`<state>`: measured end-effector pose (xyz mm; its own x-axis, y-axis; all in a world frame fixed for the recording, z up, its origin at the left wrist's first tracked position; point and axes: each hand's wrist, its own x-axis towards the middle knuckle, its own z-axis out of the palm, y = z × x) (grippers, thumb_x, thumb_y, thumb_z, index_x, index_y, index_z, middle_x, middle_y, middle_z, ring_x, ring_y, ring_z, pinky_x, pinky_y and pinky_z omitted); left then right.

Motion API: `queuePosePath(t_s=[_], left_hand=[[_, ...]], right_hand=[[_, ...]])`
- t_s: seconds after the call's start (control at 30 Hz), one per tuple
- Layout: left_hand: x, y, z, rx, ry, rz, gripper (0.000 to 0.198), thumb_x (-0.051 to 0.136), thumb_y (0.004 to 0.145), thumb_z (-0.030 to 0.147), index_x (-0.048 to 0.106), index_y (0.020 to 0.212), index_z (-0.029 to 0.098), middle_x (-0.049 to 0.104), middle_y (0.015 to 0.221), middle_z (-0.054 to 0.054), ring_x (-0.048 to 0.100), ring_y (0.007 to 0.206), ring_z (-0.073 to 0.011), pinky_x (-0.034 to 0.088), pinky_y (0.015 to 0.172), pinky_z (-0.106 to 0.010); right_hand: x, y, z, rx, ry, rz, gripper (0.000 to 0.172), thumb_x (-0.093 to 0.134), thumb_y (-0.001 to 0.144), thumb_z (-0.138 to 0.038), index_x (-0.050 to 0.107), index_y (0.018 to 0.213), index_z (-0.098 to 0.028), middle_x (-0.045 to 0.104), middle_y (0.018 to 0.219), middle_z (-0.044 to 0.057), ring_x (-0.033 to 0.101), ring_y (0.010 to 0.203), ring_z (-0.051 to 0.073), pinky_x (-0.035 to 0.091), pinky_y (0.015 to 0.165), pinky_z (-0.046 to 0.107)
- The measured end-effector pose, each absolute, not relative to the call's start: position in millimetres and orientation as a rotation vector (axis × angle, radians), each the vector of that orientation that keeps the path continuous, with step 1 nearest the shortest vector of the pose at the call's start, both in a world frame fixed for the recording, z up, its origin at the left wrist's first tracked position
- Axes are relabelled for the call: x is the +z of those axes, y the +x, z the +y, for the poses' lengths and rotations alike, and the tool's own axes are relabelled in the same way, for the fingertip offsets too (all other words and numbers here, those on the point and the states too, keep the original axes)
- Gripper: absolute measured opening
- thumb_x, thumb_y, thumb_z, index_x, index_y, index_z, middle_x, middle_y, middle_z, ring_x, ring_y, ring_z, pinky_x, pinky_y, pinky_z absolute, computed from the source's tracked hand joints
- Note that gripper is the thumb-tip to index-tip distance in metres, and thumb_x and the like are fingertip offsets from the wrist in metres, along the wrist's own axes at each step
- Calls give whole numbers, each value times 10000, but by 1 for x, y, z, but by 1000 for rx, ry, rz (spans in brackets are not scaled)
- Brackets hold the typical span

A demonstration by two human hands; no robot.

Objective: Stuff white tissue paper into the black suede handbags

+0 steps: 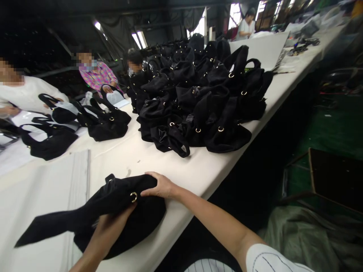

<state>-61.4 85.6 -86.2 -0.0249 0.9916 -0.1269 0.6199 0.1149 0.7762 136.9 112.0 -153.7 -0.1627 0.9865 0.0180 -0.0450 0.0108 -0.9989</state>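
Observation:
A black fabric bag with a gold ring lies on the white table right in front of me, its long strap trailing to the left. My left hand is closed on the bag's middle from below, fingers tucked into the cloth. At the bag's upper right edge my right hand grips the fabric, just beside the gold ring.
A big heap of black bags with gold rings fills the table's middle. More black bags lie at the left, where three people sit across the table. A white sheet lies near left. The table edge drops to a green floor on the right.

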Motion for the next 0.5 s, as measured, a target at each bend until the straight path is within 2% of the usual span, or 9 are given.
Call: queuePosePath(t_s=[0.1,0.17,0.23,0.27,0.33,0.4,0.47,0.5], left_hand=[[-75,-42,99,876,1332,1635,556,787,651,415,649,1142,194,715,1158,-85,634,1160,-296,479,1060,-433],[-74,-30,111,980,1259,1628,526,748,684,397,634,1134,149,715,1147,-113,677,1078,-273,531,991,-392],[-74,-22,123,1006,1281,1642,475,656,755,408,622,1124,110,715,1132,-142,707,991,-253,563,926,-372],[-73,-20,127,996,1317,1650,461,611,785,420,622,1120,104,718,1121,-144,713,964,-246,569,906,-371],[-71,-18,133,941,1439,1654,441,610,781,450,651,1074,123,737,1059,-125,709,966,-264,560,911,-394],[-68,-17,134,859,1602,1669,397,694,706,464,693,959,159,751,964,-104,680,1033,-325,514,973,-450],[-66,-17,131,800,1742,1712,306,726,674,415,702,873,183,747,925,-101,629,1123,-371,446,1041,-488],[-65,-16,128,786,1789,1744,254,701,703,381,698,866,187,743,931,-107,613,1150,-371,430,1052,-489]], right_hand=[[-164,129,129,1324,-1084,-987,745,845,592,-579,661,1208,-203,629,1290,95,525,1260,314,348,1128,463],[-169,131,139,1353,-1049,-829,632,693,749,-654,672,1150,-165,653,1230,122,572,1207,298,406,1077,456],[-173,137,145,1398,-1006,-769,644,468,889,-685,638,1173,-133,662,1198,158,628,1141,265,488,988,425],[-174,141,146,1412,-986,-754,652,419,915,-676,624,1185,-119,667,1186,172,649,1113,255,512,954,409],[-177,147,144,1415,-959,-756,637,468,907,-650,614,1201,-104,675,1174,185,665,1098,252,524,943,402],[-177,148,138,1376,-955,-805,624,600,847,-612,621,1224,-115,667,1219,173,643,1144,262,494,1003,424],[-175,143,130,1317,-942,-897,599,664,817,-562,624,1266,-168,620,1332,121,565,1260,253,398,1116,436],[-172,138,127,1266,-933,-980,571,657,830,-536,618,1292,-203,586,1386,84,516,1315,240,337,1164,430]])
